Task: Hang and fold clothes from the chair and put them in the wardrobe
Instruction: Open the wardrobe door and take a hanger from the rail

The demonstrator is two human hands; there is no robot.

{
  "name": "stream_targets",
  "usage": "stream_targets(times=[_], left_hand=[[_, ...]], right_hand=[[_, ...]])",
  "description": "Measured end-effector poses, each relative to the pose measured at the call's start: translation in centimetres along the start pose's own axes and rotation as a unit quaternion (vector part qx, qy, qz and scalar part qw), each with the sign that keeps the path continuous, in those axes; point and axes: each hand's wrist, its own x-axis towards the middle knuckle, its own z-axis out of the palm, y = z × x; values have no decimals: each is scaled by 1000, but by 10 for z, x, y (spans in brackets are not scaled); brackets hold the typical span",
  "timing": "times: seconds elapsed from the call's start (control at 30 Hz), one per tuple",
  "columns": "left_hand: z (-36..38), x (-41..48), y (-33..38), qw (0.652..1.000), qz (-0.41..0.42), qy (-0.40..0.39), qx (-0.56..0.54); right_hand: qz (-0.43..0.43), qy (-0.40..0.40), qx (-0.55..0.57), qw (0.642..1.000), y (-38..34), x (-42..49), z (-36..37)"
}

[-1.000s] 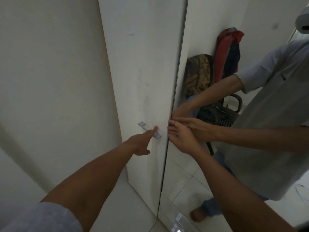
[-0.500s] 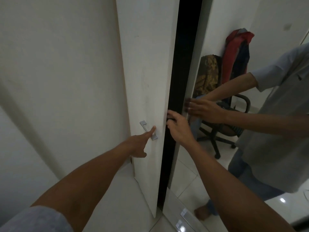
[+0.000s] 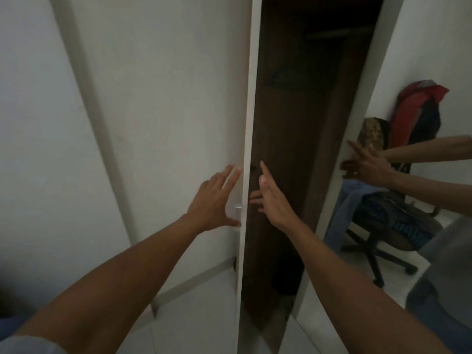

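Facing a white wardrobe door (image 3: 166,98) standing ajar, edge-on to the camera, with the dark wardrobe interior (image 3: 293,149) showing in the gap beside it. Laying the left hand (image 3: 215,200) open against the door's outer face, fingers straight and spread, gripping nothing, thumb low and just beside the small metal handle (image 3: 238,213). Reaching the right hand (image 3: 272,200) into the gap just past the door's edge, fingers likewise straight and empty (contact with the inner face too hard to tell). To the right, a mirrored door (image 3: 398,60), and in its reflection the office chair (image 3: 374,261) heaped with clothes (image 3: 411,111): red and navy over the back, a brown patterned piece beside, blue cloth draped off the seat.
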Motion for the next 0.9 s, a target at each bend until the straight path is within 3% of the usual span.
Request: stream_targets(times=[0.3, 0.5, 0.67, 0.8, 0.9], left_hand=[[-71, 4, -67, 988, -85, 70, 112], [-104, 36, -109, 964, -193, 80, 163], [-103, 56, -141, 934, -277, 71, 216], [-94, 74, -167, 902, -322, 78, 277], [-87, 95, -182, 891, -308, 71, 325]], right_hand=[[-100, -40, 73, 991, -62, 97, 50], [-182, -63, 61, 979, -95, 184, 59], [-229, -71, -21, 971, -91, 265, 57], [-209, -50, -181, 960, -75, 311, 45], [-212, -41, -291, 932, -60, 335, 39]])
